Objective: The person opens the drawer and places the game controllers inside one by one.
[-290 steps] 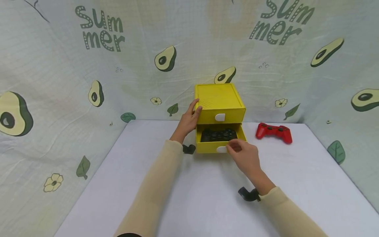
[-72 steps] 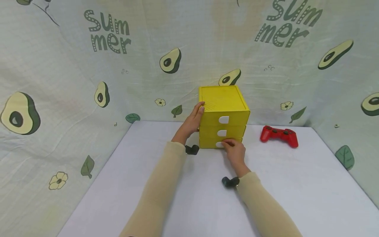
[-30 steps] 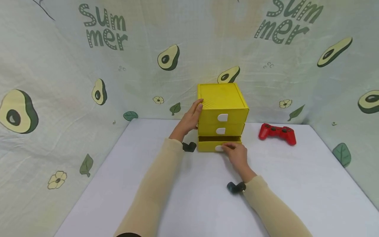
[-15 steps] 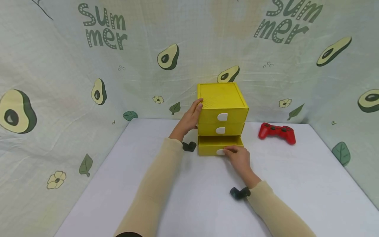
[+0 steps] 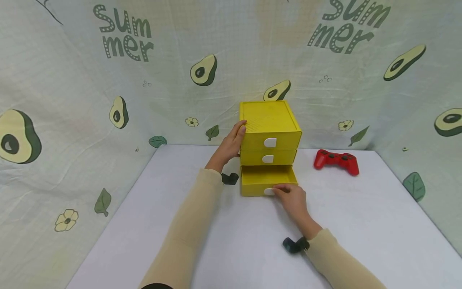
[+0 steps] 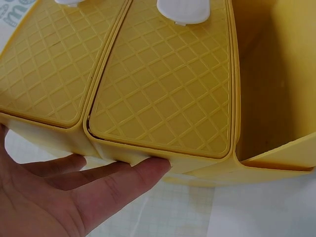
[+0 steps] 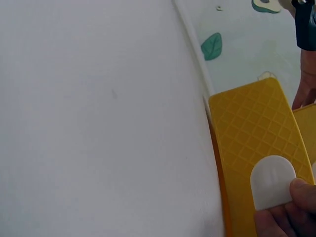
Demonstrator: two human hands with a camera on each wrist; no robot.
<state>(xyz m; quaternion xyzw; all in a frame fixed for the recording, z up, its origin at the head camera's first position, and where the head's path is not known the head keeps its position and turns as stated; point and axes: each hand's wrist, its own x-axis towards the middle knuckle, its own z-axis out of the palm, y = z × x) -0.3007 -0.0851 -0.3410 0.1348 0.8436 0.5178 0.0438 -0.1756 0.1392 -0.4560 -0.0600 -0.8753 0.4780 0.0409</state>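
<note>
A yellow drawer cabinet [image 5: 268, 116] with white tabs stands at the back of the table. Its bottom drawer [image 5: 252, 190] is pulled out, and bare yellow floor shows inside. My right hand [image 5: 293, 201] pinches that drawer's white tab [image 7: 271, 182] between thumb and fingers. Against the cabinet's left side rests my left hand [image 5: 228, 149], its fingertips at the top edge. The left wrist view shows extended fingers [image 6: 116, 190] touching the side wall. Both the top drawer [image 5: 252, 141] and the middle drawer [image 5: 252, 157] are closed.
A red game controller [image 5: 336, 160] lies on the white table [image 5: 231, 241], right of the cabinet. Behind the table hangs a printed cloth [image 5: 162, 104] with avocados and lettering. A dark wrist camera [image 5: 296, 245] sits under the right wrist.
Earlier, the middle drawer was out with a black game controller inside; then all drawers were closed. Since then my right hand has drawn the bottom drawer towards me. The left hand stays put.
</note>
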